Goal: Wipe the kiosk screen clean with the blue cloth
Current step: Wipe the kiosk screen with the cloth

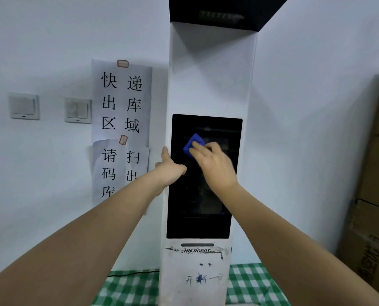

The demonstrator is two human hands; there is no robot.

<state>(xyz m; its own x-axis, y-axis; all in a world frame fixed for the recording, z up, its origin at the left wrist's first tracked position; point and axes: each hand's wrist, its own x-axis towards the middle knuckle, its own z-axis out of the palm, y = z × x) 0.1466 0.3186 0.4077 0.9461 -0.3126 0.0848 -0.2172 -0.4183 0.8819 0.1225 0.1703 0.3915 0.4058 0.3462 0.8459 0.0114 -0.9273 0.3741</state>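
Note:
A tall white kiosk [210,74] stands in front of me with a dark upright screen [197,217] set in its face. My right hand [215,164] presses a small folded blue cloth [194,142] flat against the upper part of the screen, the cloth showing past my fingertips. My left hand [169,168] grips the kiosk's left edge beside the screen, thumb lying on the black glass, fingers wrapped around the side and hidden.
Paper signs [122,102] and two light switches [78,110] are on the wall at the left. Stacked cardboard boxes [371,195] rise at the right. A green checked tablecloth [128,288] covers the surface under the kiosk, with a black cable [131,273] behind it.

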